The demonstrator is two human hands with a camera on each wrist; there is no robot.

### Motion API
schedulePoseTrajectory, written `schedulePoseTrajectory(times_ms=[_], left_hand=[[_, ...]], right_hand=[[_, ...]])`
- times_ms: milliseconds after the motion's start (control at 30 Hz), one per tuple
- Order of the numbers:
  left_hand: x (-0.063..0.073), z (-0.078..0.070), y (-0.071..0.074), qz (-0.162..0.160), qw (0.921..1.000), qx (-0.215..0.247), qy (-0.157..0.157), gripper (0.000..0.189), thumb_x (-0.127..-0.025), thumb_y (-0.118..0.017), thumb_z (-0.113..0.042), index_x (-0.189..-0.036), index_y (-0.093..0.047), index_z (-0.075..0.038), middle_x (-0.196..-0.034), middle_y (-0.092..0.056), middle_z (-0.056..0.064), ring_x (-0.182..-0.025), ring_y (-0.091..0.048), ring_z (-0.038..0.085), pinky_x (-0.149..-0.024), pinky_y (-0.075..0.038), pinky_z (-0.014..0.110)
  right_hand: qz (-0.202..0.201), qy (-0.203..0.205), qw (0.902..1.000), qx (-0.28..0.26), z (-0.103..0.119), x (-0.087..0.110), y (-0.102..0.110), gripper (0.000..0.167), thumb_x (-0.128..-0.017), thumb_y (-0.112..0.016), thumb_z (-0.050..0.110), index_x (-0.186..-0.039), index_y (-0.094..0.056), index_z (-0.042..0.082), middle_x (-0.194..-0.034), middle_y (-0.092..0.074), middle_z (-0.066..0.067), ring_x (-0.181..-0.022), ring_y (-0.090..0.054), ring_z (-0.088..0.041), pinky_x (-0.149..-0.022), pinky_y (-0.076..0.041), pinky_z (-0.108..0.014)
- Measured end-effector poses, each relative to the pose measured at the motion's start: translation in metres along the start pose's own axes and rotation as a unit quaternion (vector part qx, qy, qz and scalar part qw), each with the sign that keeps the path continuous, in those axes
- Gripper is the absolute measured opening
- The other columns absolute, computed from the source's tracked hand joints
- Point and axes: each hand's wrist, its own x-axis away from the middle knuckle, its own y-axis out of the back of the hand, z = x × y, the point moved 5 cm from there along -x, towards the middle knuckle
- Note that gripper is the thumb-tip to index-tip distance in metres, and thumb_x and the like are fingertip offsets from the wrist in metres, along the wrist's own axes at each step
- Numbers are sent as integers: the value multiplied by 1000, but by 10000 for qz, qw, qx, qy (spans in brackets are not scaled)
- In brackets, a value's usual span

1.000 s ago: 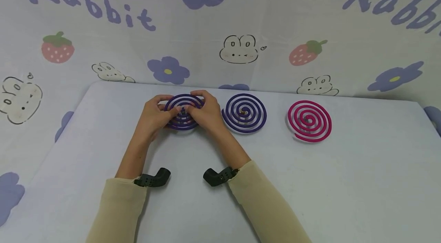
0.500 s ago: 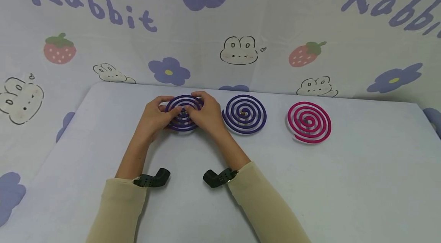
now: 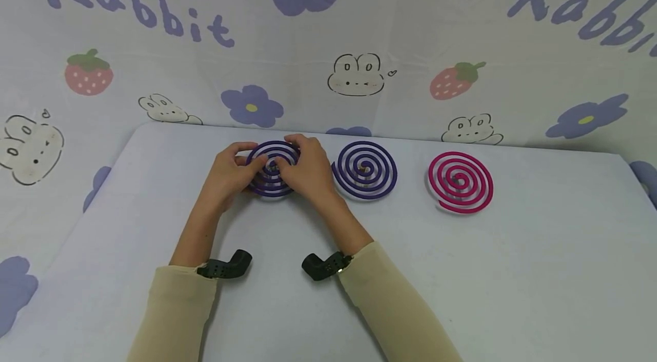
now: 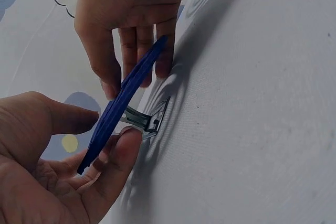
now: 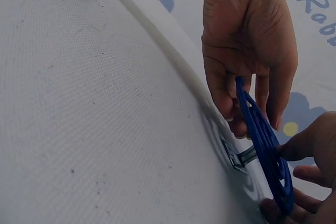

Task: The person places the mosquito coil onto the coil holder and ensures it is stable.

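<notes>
A dark blue-purple mosquito coil (image 3: pixel 269 195) lies over a small metal stand (image 4: pixel 156 123) on the table, between both hands. My left hand (image 3: pixel 232 173) grips its left side, thumb on top near the centre and fingers at the edge and beneath. From the right, my right hand (image 3: pixel 312 173) holds the far right edge, its thumb also near the spiral's centre. Both wrist views show the coil (image 4: pixel 123 103) edge-on, raised above the table by the stand's stem. Part of the coil's right edge is hidden by the right hand.
A second dark blue-purple coil (image 3: pixel 365 197) stands just right of the right hand. Farther right is a pink coil (image 3: pixel 461 181). The white table (image 3: pixel 513 271) ends at a patterned cloth backdrop (image 3: pixel 400 20). Each wrist wears a black camera band (image 3: pixel 226 268).
The right hand has shifted very slightly to the right at the coil's edge. Both hands keep their hold, and the other two coils stay in place.
</notes>
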Motion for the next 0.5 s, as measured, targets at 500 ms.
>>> schedulePoseTrajectory(times_ms=[500], left_hand=[[-3,-7,1,-93,9972,-639,-387,61,-106,-62,-31,-159,-43,-7,-146,-58,27,-127,-64,38,-93,-60,34]], right_hand=[[47,478,9988,83,14,3,18,44,-101,-67,21,-143,-64,9,-151,-59,-17,-144,-54,-35,-123,-44,-50]])
